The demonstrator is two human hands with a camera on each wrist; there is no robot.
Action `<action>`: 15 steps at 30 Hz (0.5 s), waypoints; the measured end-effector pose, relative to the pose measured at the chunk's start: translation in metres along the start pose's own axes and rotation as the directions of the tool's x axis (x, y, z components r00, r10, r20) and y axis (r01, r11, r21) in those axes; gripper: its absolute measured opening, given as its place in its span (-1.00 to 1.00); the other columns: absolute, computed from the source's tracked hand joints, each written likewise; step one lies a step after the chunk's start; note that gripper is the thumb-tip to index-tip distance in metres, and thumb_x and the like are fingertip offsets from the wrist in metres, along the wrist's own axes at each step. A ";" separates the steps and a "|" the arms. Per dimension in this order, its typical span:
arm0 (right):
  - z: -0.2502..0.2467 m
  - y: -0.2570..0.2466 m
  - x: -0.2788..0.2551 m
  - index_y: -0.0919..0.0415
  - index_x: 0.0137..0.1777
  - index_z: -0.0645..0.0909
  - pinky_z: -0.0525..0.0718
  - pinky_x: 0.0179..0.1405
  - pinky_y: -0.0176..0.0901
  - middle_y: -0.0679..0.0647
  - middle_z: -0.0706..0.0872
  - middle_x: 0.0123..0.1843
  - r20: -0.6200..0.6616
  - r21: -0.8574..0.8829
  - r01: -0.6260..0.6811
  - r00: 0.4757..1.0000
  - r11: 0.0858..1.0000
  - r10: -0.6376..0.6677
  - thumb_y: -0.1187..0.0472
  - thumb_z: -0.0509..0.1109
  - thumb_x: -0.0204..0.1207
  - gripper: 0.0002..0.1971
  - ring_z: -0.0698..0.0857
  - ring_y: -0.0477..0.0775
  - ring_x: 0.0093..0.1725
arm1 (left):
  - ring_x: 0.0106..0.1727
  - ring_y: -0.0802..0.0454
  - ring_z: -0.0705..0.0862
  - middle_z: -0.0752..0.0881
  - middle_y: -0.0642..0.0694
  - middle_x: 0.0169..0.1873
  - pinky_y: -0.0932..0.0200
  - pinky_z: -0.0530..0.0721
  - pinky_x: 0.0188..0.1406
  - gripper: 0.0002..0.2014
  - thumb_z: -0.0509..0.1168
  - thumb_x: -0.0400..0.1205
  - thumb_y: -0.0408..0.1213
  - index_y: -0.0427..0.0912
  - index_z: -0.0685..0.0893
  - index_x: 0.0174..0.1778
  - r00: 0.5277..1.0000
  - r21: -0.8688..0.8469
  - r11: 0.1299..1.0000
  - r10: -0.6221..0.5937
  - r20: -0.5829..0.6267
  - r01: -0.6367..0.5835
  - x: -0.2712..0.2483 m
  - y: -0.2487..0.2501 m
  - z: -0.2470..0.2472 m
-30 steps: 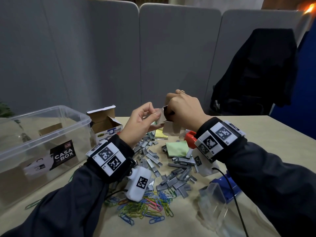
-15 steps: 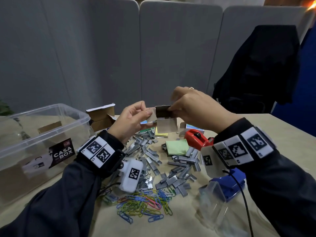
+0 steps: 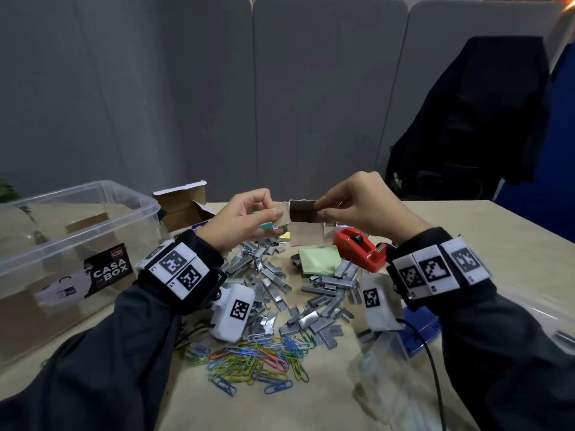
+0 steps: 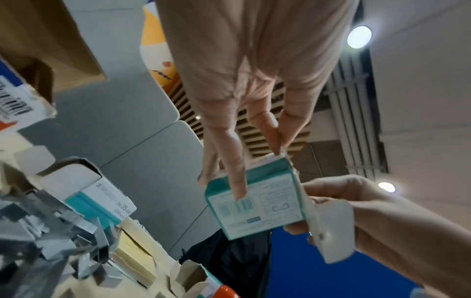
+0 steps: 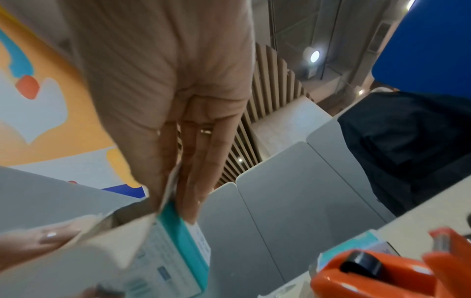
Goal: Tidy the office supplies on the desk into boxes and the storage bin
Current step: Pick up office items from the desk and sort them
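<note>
Head view dim & flat for me, orange glare top-right corner, edges bowed by wide lens. Wrist views look up at ceiling lamps [image 4: 359, 37], bright spots flaring. Right wrist cam softest; tape dispenser [image 5: 377, 274] smeared w/ blur.

- An office, at a shared workstation: a pale desk [image 3: 466, 244] is fenced on its far side by grey padded partition panels [image 3: 326, 104].
- A dark jacket [image 3: 473, 119] hangs over a chair behind the desk.
- Stationery covers the desktop: loose staple strips [image 3: 270, 284], coloured paper clips [image 3: 255, 362], green sticky notes [image 3: 317, 259] and a red tape dispenser [image 3: 357, 247].
- Overhead are round ceiling lights [image 4: 359, 37] and a slatted wooden screen [image 5: 270, 100].
</note>
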State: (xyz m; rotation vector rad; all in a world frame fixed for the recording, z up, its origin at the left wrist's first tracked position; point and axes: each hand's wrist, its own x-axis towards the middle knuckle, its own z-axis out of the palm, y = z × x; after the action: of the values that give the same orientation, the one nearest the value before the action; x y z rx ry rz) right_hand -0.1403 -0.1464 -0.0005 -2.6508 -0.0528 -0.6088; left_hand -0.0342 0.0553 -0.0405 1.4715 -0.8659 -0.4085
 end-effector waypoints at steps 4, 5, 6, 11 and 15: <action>-0.010 0.010 0.000 0.08 -0.06 0.86 0.73 -0.16 -0.45 -0.03 0.83 -0.25 0.035 0.081 -0.073 0.997 0.994 0.070 0.36 0.60 0.41 -0.82 0.79 -0.18 -0.26 | -0.09 -0.10 0.77 0.67 -0.40 -0.04 -0.01 0.80 -0.02 -0.80 0.27 0.66 -0.47 -0.27 0.44 -0.27 0.999 0.146 0.989 -0.010 0.037 0.004 0.009 0.007 0.010; -0.014 0.013 -0.001 0.09 -0.07 0.85 0.79 -0.14 -0.31 0.02 0.84 -0.24 0.031 0.106 -0.089 0.996 0.990 0.086 0.37 0.59 0.41 -0.82 0.81 -0.09 -0.25 | -0.09 -0.07 0.77 0.68 -0.40 -0.01 0.00 0.81 -0.04 -0.80 0.27 0.66 -0.47 -0.27 0.45 -0.27 0.998 0.172 0.985 -0.013 0.062 0.002 0.014 0.011 0.013; -0.018 0.015 -0.003 0.12 -0.07 0.82 0.83 -0.14 -0.16 0.07 0.84 -0.24 0.010 0.137 -0.108 0.994 0.985 0.108 0.39 0.58 0.42 -0.83 0.83 0.00 -0.24 | -0.09 -0.07 0.77 0.68 -0.38 0.00 0.03 0.81 -0.04 -0.81 0.27 0.66 -0.47 -0.26 0.46 -0.26 0.996 0.186 0.982 -0.017 0.089 0.000 0.020 0.017 0.015; -0.031 0.034 -0.005 0.22 0.20 0.52 0.80 -0.38 -0.16 0.14 0.77 -0.12 -0.001 0.346 -0.294 0.950 0.891 0.313 0.13 0.63 0.40 -0.54 0.85 0.06 -0.22 | -0.15 -0.05 0.70 0.62 -0.24 -0.15 0.10 0.79 -0.07 -0.78 0.21 0.68 -0.53 -0.24 0.42 -0.27 0.994 0.109 0.993 0.026 0.108 -0.038 0.059 0.034 0.037; -0.037 0.058 -0.002 0.33 0.23 0.58 0.82 -0.19 -0.10 0.22 0.78 0.10 0.230 0.236 -0.450 0.887 0.861 0.400 -0.26 0.52 0.20 -0.24 0.82 0.06 -0.04 | -0.31 0.04 0.64 0.49 -0.18 -0.32 0.15 0.82 -0.24 -0.72 0.23 0.68 -0.51 -0.22 0.37 -0.32 1.000 0.083 0.997 -0.001 -0.013 0.002 0.084 0.025 0.055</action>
State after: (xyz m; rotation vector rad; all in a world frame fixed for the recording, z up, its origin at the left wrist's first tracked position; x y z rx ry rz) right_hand -0.1497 -0.2140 0.0060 -2.3168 0.3651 -0.2003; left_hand -0.0262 -0.0402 -0.0020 1.5496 -0.8803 -0.3667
